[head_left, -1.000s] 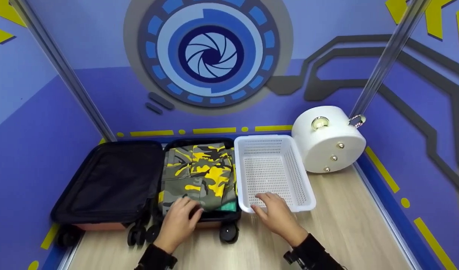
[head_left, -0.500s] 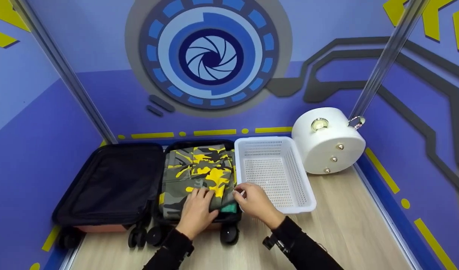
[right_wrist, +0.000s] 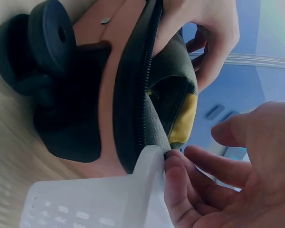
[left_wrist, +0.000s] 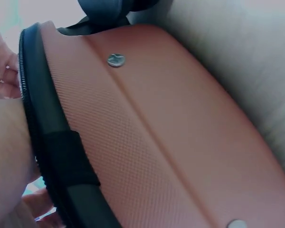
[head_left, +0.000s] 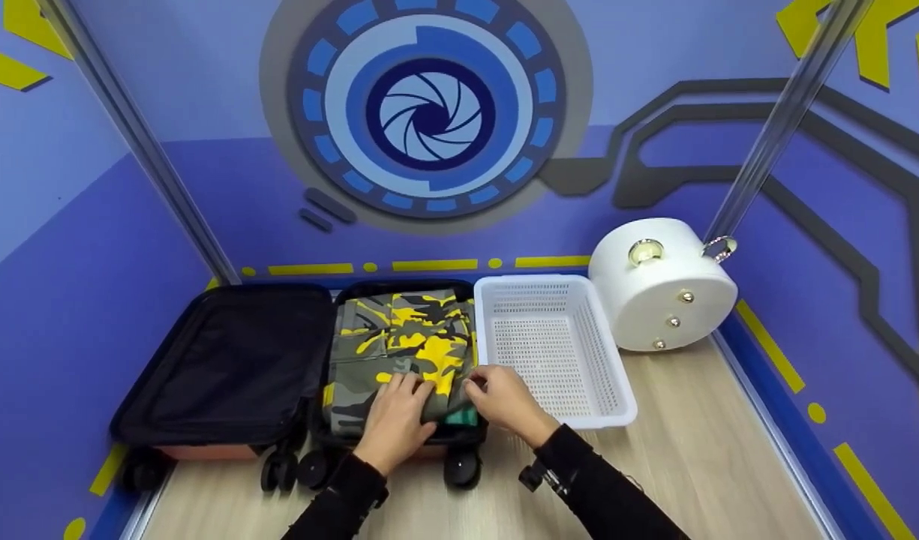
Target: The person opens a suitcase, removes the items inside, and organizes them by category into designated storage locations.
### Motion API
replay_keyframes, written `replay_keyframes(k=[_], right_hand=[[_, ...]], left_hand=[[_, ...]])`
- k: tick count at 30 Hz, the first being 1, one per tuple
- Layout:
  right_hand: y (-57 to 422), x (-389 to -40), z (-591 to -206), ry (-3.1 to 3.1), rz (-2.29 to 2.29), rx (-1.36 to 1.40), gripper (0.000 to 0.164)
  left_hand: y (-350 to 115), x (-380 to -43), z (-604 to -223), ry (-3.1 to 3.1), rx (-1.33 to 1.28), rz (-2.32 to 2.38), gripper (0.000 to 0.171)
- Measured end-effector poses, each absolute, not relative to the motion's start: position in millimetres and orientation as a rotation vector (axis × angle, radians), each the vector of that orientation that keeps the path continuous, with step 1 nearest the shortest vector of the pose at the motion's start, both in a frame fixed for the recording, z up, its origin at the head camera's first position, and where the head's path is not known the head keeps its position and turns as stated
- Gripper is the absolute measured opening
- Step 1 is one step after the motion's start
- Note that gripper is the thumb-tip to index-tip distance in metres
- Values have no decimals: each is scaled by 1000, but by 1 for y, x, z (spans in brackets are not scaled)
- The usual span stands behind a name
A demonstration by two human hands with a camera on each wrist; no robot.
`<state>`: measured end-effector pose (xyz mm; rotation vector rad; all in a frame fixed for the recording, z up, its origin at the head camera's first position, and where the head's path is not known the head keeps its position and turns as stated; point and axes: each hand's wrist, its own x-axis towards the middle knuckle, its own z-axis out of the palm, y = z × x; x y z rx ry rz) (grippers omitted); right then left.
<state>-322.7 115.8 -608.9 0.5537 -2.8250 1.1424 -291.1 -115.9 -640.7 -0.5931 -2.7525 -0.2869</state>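
A folded camouflage garment (head_left: 410,337) in grey, black and yellow lies in the packed half of a black-lined, pink-shelled suitcase (head_left: 223,367). My left hand (head_left: 399,416) rests on the garment's front part, fingers relaxed over the cloth. At the garment's front right edge, my right hand (head_left: 504,401) pinches the fabric; in the right wrist view its fingertips (right_wrist: 175,173) meet the cloth beside the zipped rim. Teal cloth (head_left: 461,417) shows underneath. The left wrist view gives mostly the pink shell (left_wrist: 147,109), with the left hand partly hidden behind the rim.
Against the suitcase's right side stands a white perforated basket (head_left: 538,367). A round white case (head_left: 665,289) with metal studs sits behind it to the right. Black wheels (head_left: 463,466) stick out at the suitcase's front. Purple-blue walls enclose the wooden surface (head_left: 699,450).
My left hand has moved right and forward onto the garment. From over the basket, my right hand has moved left to the garment's edge and taken hold of the cloth.
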Motion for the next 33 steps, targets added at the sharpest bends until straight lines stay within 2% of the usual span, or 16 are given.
replay_keyframes(k=[6, 10, 13, 17, 20, 26, 33], right_hand=[[109, -327, -606, -2840, 1088, 502, 19], [104, -327, -604, -2917, 1040, 575, 12], [99, -328, -602, -2971, 1010, 630, 9], [93, -335, -599, -2995, 961, 603, 16], [92, -343, -598, -2994, 916, 595, 19], [95, -361, -599, -2972, 843, 614, 21], [95, -368, -601, -2965, 714, 644, 15]], left_hand=[[-129, -291, -633, -2791, -587, -368, 61], [-146, -292, -624, -2848, -557, -504, 56], [-165, -296, -617, -2859, -401, -609, 47], [-197, -301, -609, -2902, -97, -605, 39], [-218, -300, -605, -3008, 7, -600, 47], [-238, -296, -602, -3162, -35, -722, 66], [-225, -318, -599, -3183, 52, -652, 59]])
